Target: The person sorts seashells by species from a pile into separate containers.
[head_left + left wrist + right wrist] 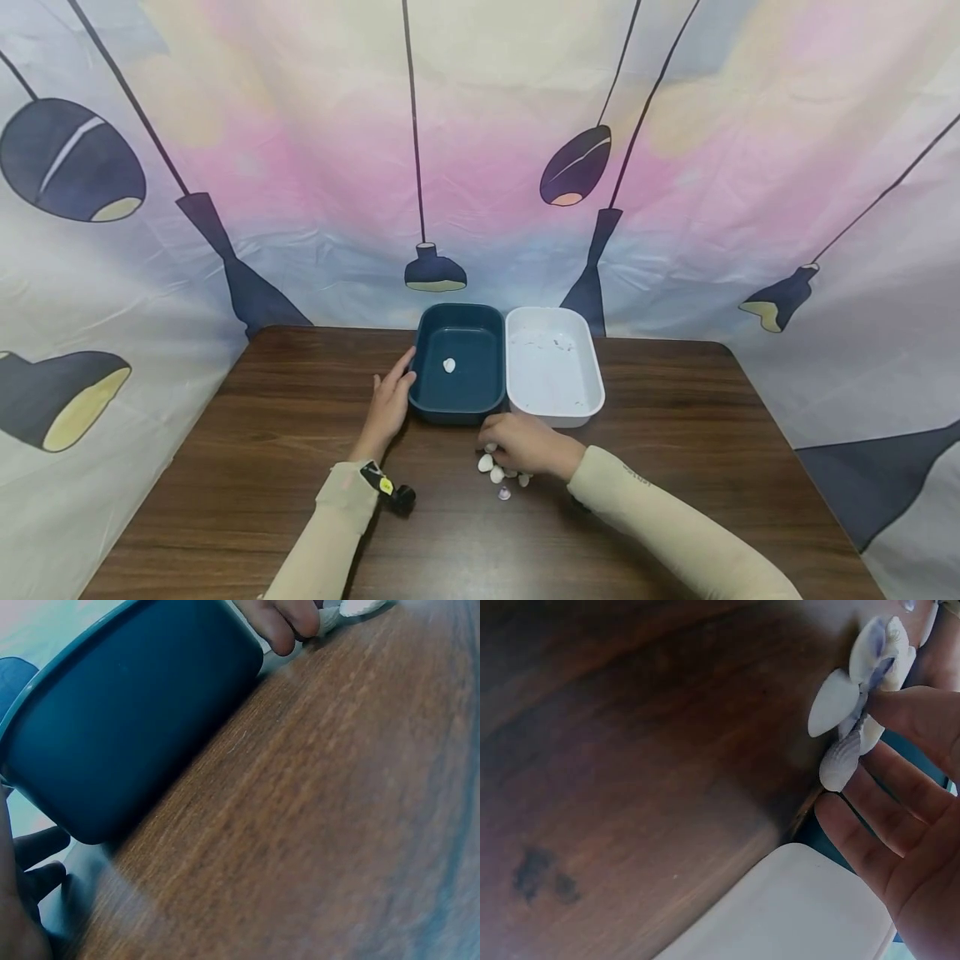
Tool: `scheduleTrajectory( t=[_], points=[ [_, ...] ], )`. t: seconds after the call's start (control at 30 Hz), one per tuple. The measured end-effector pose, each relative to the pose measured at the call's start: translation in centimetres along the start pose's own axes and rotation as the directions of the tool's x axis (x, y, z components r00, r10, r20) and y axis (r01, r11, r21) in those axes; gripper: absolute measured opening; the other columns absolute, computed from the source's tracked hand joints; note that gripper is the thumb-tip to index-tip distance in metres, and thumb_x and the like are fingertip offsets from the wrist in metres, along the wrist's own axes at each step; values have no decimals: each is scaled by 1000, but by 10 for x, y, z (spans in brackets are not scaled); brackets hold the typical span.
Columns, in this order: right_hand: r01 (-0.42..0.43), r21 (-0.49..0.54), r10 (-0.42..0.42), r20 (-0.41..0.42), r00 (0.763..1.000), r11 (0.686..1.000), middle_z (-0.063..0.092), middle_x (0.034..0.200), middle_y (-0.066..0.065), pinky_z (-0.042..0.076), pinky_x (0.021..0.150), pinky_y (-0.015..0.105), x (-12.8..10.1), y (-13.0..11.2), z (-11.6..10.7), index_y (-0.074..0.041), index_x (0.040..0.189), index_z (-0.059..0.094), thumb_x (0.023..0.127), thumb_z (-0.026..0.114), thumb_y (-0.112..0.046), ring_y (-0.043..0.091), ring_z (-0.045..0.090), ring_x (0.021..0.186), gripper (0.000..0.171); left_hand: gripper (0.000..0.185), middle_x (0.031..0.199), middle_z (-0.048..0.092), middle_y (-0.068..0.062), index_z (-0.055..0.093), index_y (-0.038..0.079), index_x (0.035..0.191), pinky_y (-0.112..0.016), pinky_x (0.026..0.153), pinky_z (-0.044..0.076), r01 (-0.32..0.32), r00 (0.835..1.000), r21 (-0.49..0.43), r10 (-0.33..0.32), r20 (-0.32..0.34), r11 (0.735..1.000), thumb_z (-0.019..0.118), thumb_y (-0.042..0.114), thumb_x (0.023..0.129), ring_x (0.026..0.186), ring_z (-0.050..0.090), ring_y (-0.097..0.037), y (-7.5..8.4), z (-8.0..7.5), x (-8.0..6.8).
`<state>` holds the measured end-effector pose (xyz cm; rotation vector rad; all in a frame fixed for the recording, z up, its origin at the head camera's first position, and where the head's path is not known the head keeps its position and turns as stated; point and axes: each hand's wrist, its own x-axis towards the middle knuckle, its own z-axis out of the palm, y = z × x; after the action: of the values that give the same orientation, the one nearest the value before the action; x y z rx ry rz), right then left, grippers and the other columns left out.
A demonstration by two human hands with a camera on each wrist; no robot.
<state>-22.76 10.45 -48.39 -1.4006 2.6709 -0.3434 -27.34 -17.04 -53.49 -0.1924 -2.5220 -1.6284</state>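
Observation:
In the head view, my left hand (388, 406) rests its fingers along the left side of a dark teal dish (459, 413). One white seashell (449, 365) lies inside that dish. My right hand (528, 442) is bent down over a small pile of seashells (486, 463) on the table, just in front of the dishes. The right wrist view shows its thumb and fingers closed around a pale shell (871, 735), with a ribbed shell (841, 763) beside the fingers. A small purplish shell (504, 493) lies nearest me.
A white dish (597, 392) stands against the teal dish's right side, with small dark specks inside. Both stand near the back edge of the brown wooden table (660, 433). Behind it hangs a cloth (495, 150) printed with lamps. A black wrist device (390, 492) is on the left wrist.

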Motion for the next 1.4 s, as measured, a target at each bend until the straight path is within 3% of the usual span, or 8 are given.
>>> scheduleTrajectory(
  t=[0.67, 0.93, 1.17, 1.4],
  points=[
    [28, -66, -26, 28, 999, 997, 72, 102, -1, 55, 77, 20, 2, 1, 4, -14, 112, 81, 96, 74, -6, 5, 65, 87, 19, 52, 168, 39, -7, 37, 21, 166, -54, 127, -15, -2, 1000, 4, 2, -4, 1000, 39, 27, 115, 155, 35, -33, -1, 0, 0],
    [59, -40, -57, 38, 998, 997, 71, 100, 2, 55, 76, 17, 3, 0, -7, -10, 113, 79, 97, 69, -2, 4, 62, 83, 21, 52, 168, 39, -7, 37, 23, 166, -53, 128, -15, 9, 1000, 7, -9, -4, 1000, 39, 29, 115, 154, 36, -32, -1, 0, 0],
    [97, -45, -95, 51, 994, 994, 66, 97, -3, 50, 72, 16, 7, -6, -16, -11, 111, 78, 100, 64, -5, 4, 54, 78, 18, 52, 168, 39, -8, 36, 21, 167, -54, 128, -14, 25, 1000, 15, -25, -15, 1000, 38, 26, 115, 155, 35, -34, -2, -2, 0],
    [88, -12, -86, 84, 993, 996, 66, 96, -3, 50, 72, 19, 10, -11, -31, -10, 112, 77, 100, 63, -4, 6, 55, 78, 20, 53, 168, 38, -7, 36, 21, 167, -54, 127, -15, 20, 1000, 6, -20, -2, 1000, 38, 28, 115, 155, 34, -33, -2, -1, 1]
  ],
)
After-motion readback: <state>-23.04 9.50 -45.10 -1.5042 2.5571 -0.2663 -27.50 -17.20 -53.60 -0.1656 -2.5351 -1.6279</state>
